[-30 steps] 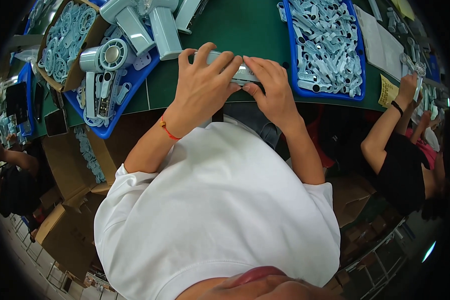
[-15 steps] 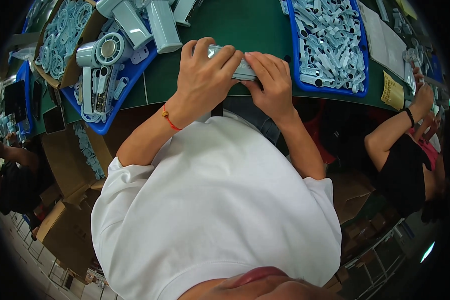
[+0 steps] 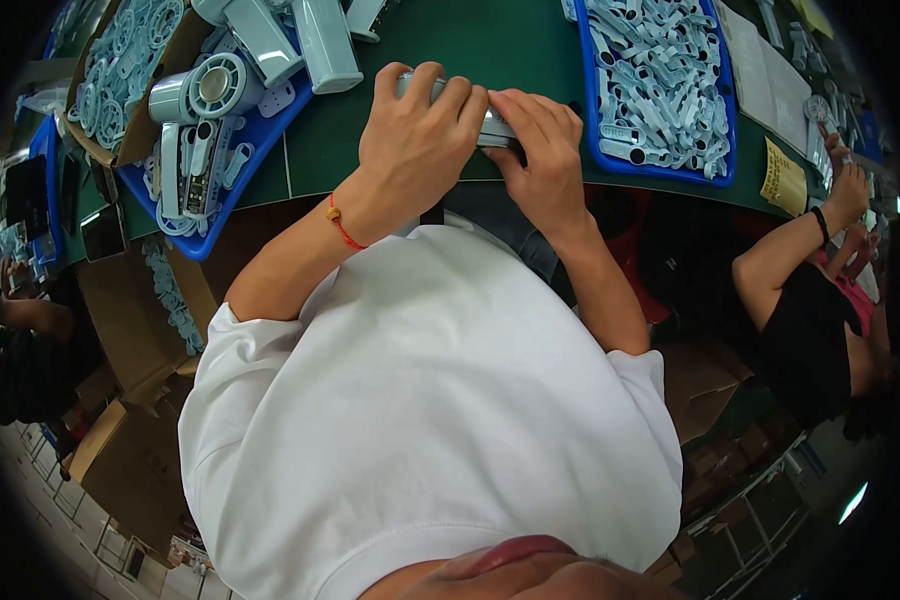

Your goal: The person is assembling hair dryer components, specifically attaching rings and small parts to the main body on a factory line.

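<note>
At twelve o'clock, left hand (image 3: 416, 145) and right hand (image 3: 546, 165) pinch a pale casing (image 3: 495, 130), now more covered; handling continues.

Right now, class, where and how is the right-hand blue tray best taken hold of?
Likely by both side rims of the blue tray, from the near edge of the table: tray walls rise around heaped parts, and its near end lies by that edge.

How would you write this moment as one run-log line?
Left hand: holds pale part | Right hand: holds its right end | Table: green | Right of hands: blue tray, small pale-blue pieces
</note>
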The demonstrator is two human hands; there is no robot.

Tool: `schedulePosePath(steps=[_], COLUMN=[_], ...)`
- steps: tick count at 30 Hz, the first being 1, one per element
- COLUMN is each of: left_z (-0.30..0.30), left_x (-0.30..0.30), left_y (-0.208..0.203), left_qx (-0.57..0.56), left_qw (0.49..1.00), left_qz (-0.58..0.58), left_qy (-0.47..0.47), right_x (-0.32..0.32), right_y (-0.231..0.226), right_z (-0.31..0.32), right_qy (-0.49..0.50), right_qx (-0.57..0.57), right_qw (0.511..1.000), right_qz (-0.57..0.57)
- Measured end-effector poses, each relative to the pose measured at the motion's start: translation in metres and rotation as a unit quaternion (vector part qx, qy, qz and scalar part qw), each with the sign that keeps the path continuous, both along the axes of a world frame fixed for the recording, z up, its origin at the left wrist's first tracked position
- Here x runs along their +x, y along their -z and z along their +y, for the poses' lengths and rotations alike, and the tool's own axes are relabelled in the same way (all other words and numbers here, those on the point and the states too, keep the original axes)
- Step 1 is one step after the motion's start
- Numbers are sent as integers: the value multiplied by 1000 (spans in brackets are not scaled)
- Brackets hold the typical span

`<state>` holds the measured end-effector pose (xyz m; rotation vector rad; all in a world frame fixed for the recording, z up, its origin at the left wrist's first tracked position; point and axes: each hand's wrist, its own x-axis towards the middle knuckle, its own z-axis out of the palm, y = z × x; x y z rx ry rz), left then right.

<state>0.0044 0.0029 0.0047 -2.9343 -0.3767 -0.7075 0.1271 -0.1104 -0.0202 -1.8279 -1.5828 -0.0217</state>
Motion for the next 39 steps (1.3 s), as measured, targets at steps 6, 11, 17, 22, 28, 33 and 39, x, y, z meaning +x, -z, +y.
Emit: schedulePosePath(steps=[6,11,17,22,28,33,39], left_z=[2,12,-16,-15,0,13,125], left_x=[-2,-3,-3,7,4,-4,46], left_y=[-3,-9,-2,-6,-19,-49,-112], left_qx=[-14,-105,-655,-830,-857,-777,-670], left_qw=[1000,994,661,488,463,593,723], left_qz=[-1,24,-366,-262,-222,-211,-158], left_qy=[1,19,-3,71,50,0,-57], right_x=[4,15,16,1,11,66,79], right_y=[-1,-22,-25,-32,-64,-74,-59], right_z=[2,7,-3,0,-6,-24,-26], right_qy=[-10,-47,-69,-158,-27,103,72], right_qx=[41,-60,-81,-19,-71,-175,-212], right_qw=[999,995,796,788,986,978,968], right_qz=[-5,-59,595,595,148,47,-114])
